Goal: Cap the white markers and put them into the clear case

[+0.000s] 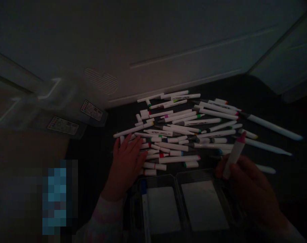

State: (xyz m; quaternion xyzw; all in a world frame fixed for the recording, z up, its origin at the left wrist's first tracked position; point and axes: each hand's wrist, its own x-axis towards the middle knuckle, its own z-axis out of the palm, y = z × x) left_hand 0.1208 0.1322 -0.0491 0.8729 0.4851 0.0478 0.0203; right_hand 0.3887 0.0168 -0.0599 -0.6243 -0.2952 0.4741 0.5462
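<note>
At the far left, a label (pixel 63 125) and a second label (pixel 91 110) face the viewer. The left hand (pixel 124 165) is open, fingers spread over the left edge of the loose pens (pixel 177 145); pressing or sweeping there could set them rolling, as they overlap and look round. Nearer the person, a blue-ended pen (pixel 145 206) lies along the left side of the open case (pixel 177 179); a knock to the case could shift it. The right hand (pixel 254 189) pinches a pink-ended pen (pixel 234 157), tilted, above the case's right side. A loose pinch could drop it, and the dim light makes mixing up colours likely.
</note>
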